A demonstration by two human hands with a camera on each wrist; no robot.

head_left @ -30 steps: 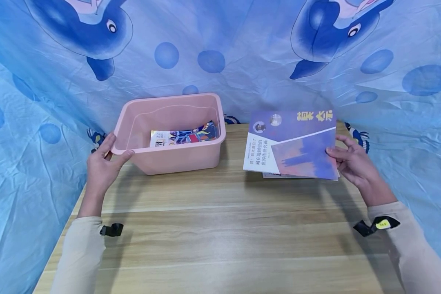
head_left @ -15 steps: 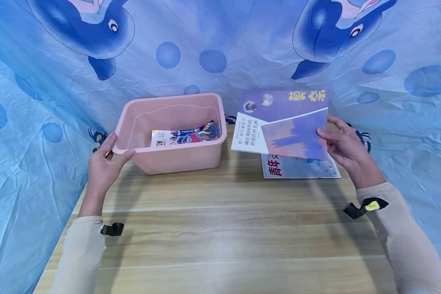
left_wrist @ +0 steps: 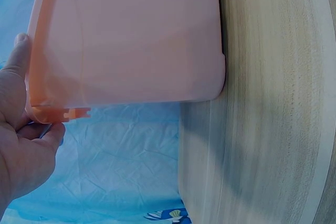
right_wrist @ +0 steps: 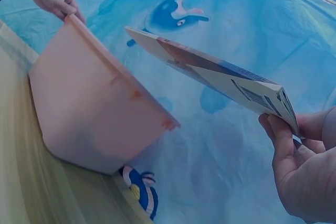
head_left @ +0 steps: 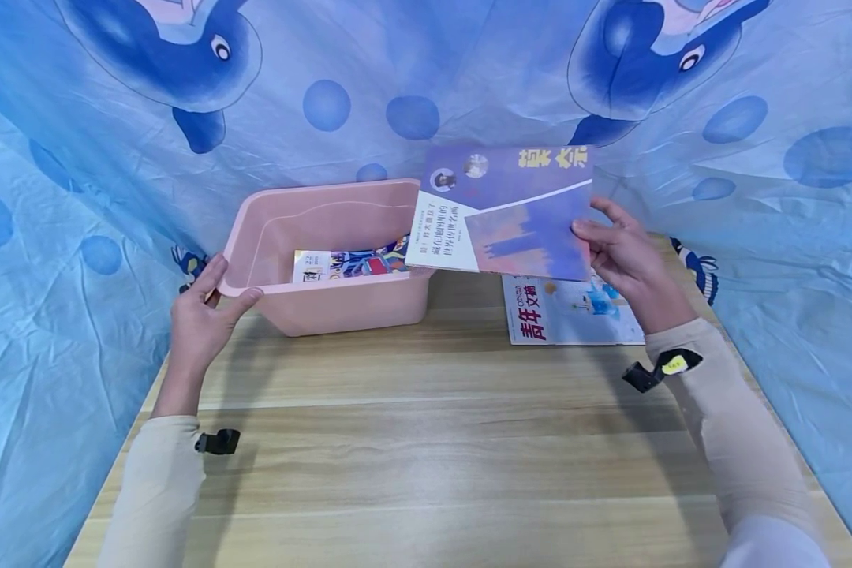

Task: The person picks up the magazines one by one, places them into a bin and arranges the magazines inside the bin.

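Observation:
My right hand [head_left: 621, 252] pinches the right edge of a purple-covered book [head_left: 504, 211] and holds it in the air, its left corner over the right rim of a pink plastic bin [head_left: 326, 312]. In the right wrist view the purple book [right_wrist: 220, 80] tilts above the bin [right_wrist: 94, 124], with my fingers [right_wrist: 281, 140] under its edge. My left hand [head_left: 202, 312] grips the bin's near left corner, thumb on the rim; the left wrist view shows my left hand [left_wrist: 23, 145] at the bin's rim [left_wrist: 58, 113]. A colourful magazine [head_left: 355, 263] lies inside the bin.
A second magazine [head_left: 568, 312] with red characters lies flat on the wooden table [head_left: 426, 442] under my right hand. Blue dolphin-print cloth [head_left: 412, 95] hangs behind and on both sides of the table.
My right hand has lifted the purple book off the magazine below and carried it up and to the left, over the bin's right rim. The left hand has stayed on the bin.

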